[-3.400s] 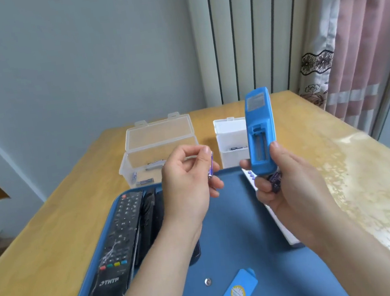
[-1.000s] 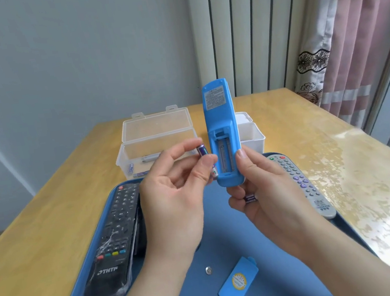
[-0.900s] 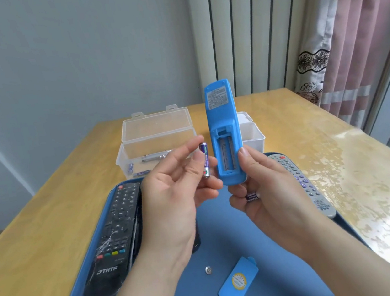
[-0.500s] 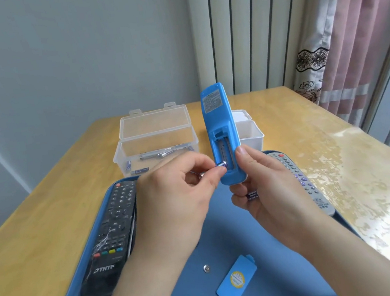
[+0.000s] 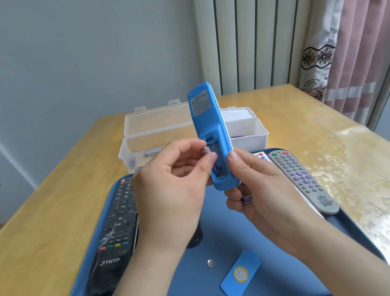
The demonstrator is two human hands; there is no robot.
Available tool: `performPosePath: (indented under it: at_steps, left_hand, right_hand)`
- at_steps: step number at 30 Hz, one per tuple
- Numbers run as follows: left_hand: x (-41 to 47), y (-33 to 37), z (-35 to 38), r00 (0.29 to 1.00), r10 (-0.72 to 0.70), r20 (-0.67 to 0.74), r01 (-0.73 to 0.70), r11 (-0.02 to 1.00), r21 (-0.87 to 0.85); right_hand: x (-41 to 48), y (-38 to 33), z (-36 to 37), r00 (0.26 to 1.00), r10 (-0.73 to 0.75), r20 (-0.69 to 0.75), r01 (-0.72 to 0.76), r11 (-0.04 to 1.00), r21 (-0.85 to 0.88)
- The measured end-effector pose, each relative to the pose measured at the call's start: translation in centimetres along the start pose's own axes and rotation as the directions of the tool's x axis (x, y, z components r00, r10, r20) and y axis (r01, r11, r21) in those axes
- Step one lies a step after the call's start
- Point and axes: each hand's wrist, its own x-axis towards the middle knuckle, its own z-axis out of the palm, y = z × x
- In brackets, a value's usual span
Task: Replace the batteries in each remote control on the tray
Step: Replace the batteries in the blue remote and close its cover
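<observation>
Head view: remote (image 5: 208,126) is held upright above the tray (image 5: 282,276) by the right hand (image 5: 260,189), fingers curled round it, a spare (image 5: 247,199) tucked beneath. A battery (image 5: 216,166) is pinched by the left hand (image 5: 169,189), half in the open bay (image 5: 217,148). If pressed askew it may be sprung out, and the loosely tucked spare may be dropped.

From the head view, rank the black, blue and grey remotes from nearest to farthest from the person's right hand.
1. Blue remote, held in the right hand.
2. Grey remote, just right of it, on the tray.
3. Black remote, at the tray's left edge.
</observation>
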Motion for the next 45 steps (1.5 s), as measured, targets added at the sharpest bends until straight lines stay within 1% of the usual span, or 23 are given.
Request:
performPosePath:
  at_steps: [2, 5, 10, 13, 15, 16, 17, 18, 20, 21, 22, 23, 24, 26, 27, 28, 29, 30, 32, 35, 38, 42, 45]
  left_hand:
    - [0.1, -0.3, -0.1, 0.996, 0.084, -0.009, -0.082, 0.991, 0.106]
    - [0.3, -0.9, -0.5, 0.968, 0.248, 0.037, -0.247, 0.917, 0.314]
    - [0.4, -1.8, -0.5, 0.922, 0.375, 0.094, -0.382, 0.85, 0.362]
    - [0.1, -2.1, -0.1, 0.873, 0.456, 0.172, -0.481, 0.753, 0.448]
    - [-0.2, -2.1, 0.2, 0.849, 0.473, 0.237, -0.525, 0.699, 0.485]
    - [-0.3, -2.0, 0.3, 0.854, 0.457, 0.25, -0.519, 0.705, 0.484]
    - [-0.4, -2.0, 0.4, 0.88, 0.413, 0.236, -0.475, 0.753, 0.455]
    - [-0.5, -1.8, 0.5, 0.922, 0.334, 0.196, -0.386, 0.837, 0.388]
    - [-0.5, -1.2, 0.6, 0.991, 0.09, 0.102, -0.106, 0.982, 0.159]
    - [-0.4, -0.9, 0.7, 0.996, -0.054, 0.07, 0.054, 0.998, 0.012]
    - [-0.3, -0.6, 0.7, 0.978, -0.195, 0.069, 0.203, 0.97, -0.135]
    - [-0.2, -0.4, 0.7, 0.947, -0.306, 0.097, 0.321, 0.912, -0.256]
    - [0.0, -0.3, 0.6, 0.92, -0.369, 0.132, 0.392, 0.862, -0.322]
    - [0.1, -0.4, 0.3, 0.901, -0.405, 0.155, 0.434, 0.844, -0.314]
    - [0.2, -0.6, 0.2, 0.898, -0.416, 0.143, 0.439, 0.844, -0.306]
    - [0.3, -0.8, 0.1, 0.894, -0.432, 0.121, 0.447, 0.841, -0.303]
    - [0.4, -0.9, 0.1, 0.887, -0.449, 0.106, 0.459, 0.835, -0.303]
    - [0.4, -1.2, 0.0, 0.878, -0.468, 0.103, 0.476, 0.827, -0.299]
    - [0.3, -1.3, 0.2, 0.853, -0.506, 0.126, 0.52, 0.807, -0.278]
    - [0.0, -1.6, 0.7, 0.812, -0.553, 0.187, 0.583, 0.77, -0.258]
    - [-0.2, -1.9, 0.8, 0.805, -0.552, 0.219, 0.592, 0.775, -0.222]
    - [-0.4, -2.1, 1.0, 0.818, -0.526, 0.232, 0.566, 0.807, -0.169]
    - [-0.6, -2.2, 1.2, 0.821, -0.52, 0.235, 0.556, 0.822, -0.125]
  right_hand:
    - [0.0, 0.1, 0.0, 1.0, -0.007, -0.005, 0.007, 1.0, -0.023]
    - [-0.1, 0.3, 0.1, 1.0, -0.023, -0.005, 0.023, 1.0, -0.015]
    - [-0.2, 0.5, 0.3, 0.999, -0.031, -0.022, 0.031, 0.999, 0.013]
    - [-0.1, 0.2, 0.0, 0.998, -0.031, -0.055, 0.034, 0.997, 0.065]
    - [0.0, -0.1, -0.4, 0.997, -0.027, -0.067, 0.033, 0.996, 0.083]
    - [0.0, -0.3, -0.6, 0.998, -0.023, -0.067, 0.029, 0.995, 0.096]
    - [0.0, -0.4, -0.7, 0.998, -0.012, -0.062, 0.019, 0.993, 0.115]
    - [0.0, -0.6, -0.8, 0.999, 0.001, -0.049, 0.006, 0.991, 0.132]
    - [0.0, -0.8, -0.6, 1.0, 0.027, 0.015, -0.029, 0.988, 0.151]
    - [-0.1, -0.8, -0.4, 0.998, 0.035, 0.059, -0.043, 0.988, 0.151]
    - [-0.2, -0.8, -0.2, 0.994, 0.04, 0.098, -0.053, 0.989, 0.137]
    - [-0.3, -0.9, -0.1, 0.992, 0.045, 0.119, -0.057, 0.994, 0.096]
    - [-0.4, -0.9, 0.1, 0.992, 0.057, 0.109, -0.06, 0.998, 0.025]
    - [-0.2, -0.8, 0.0, 0.993, 0.119, -0.011, -0.12, 0.987, -0.109]
    - [0.1, -0.8, -0.2, 0.98, 0.172, -0.101, -0.184, 0.976, -0.12]
    - [0.3, -0.8, -0.6, 0.952, 0.245, -0.185, -0.26, 0.964, -0.06]
    - [0.6, -0.9, -1.0, 0.915, 0.321, -0.244, -0.314, 0.947, 0.068]
    - [0.8, -1.0, -1.3, 0.883, 0.38, -0.273, -0.328, 0.919, 0.22]
    - [1.0, -1.4, -1.7, 0.861, 0.434, -0.264, -0.279, 0.839, 0.468]
    - [1.0, -1.9, -2.1, 0.887, 0.413, -0.207, -0.24, 0.795, 0.557]
    - [1.0, -1.8, -2.4, 0.931, 0.322, -0.172, -0.2, 0.845, 0.496]
    - [0.9, -1.7, -2.6, 0.975, 0.088, -0.206, -0.038, 0.971, 0.235]
    - [0.6, -1.9, -2.3, 0.961, -0.113, -0.252, 0.116, 0.993, 0.0]
